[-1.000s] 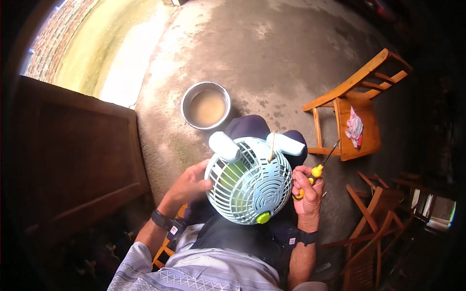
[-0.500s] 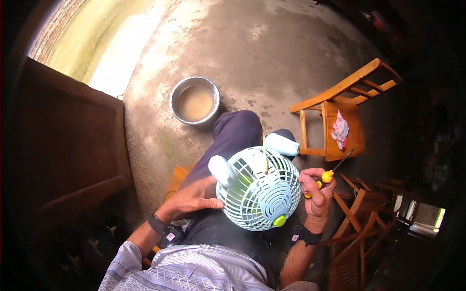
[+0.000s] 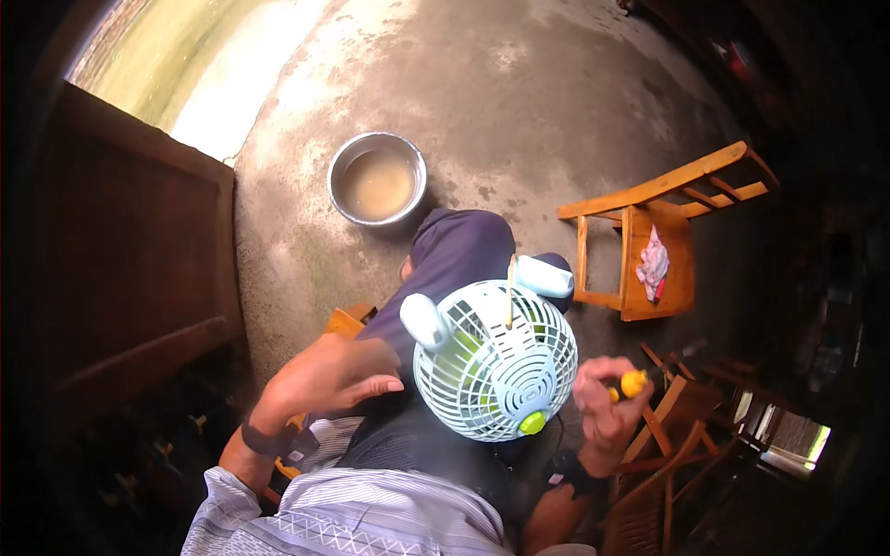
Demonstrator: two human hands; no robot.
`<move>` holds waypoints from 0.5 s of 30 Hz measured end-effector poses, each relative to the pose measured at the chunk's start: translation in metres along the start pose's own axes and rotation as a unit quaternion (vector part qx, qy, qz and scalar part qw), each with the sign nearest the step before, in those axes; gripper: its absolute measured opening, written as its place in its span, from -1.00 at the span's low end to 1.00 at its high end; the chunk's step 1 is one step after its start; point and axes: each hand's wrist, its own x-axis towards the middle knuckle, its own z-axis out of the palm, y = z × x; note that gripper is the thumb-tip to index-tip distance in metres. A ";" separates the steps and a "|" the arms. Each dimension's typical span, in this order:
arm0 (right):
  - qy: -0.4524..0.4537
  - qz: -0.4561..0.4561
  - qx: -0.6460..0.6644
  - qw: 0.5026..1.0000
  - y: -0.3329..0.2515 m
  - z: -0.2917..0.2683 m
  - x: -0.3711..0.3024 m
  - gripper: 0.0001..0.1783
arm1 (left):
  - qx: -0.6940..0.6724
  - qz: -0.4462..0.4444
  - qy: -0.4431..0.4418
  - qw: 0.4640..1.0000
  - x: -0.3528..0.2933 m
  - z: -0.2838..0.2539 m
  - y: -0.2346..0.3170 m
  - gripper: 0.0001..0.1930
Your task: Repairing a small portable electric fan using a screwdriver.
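A light-blue small fan (image 3: 496, 366) with a round slatted cage rests on my lap. It has two rounded pale-blue projections at its far side, a green knob (image 3: 532, 423) at the near side and a thin tan cord (image 3: 510, 292) over the cage. My left hand (image 3: 348, 371) is off the fan, just left of the cage, its thumb stretched out and its other fingers partly hidden. In my right hand (image 3: 607, 398), beside the cage's right edge, is a screwdriver (image 3: 634, 383) with a yellow and black handle; its shaft is blurred and points away to the right.
A metal basin (image 3: 377, 181) of cloudy water stands on the concrete floor ahead. To the right is a wooden chair (image 3: 667, 269) with a pink-and-white cloth (image 3: 653, 264) and a small red item on its seat. A dark wooden panel (image 3: 139, 241) stands at left; more wooden furniture (image 3: 663, 435) is at lower right.
My left hand has let go of the cage and drawn back to the left. The screwdriver in my right hand has moved down and slightly right. The fan has barely moved.
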 end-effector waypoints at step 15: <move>-0.105 0.027 -0.003 0.994 -0.015 0.055 -0.056 -0.80 | -0.372 0.177 0.010 0.911 0.020 0.060 0.050 -0.76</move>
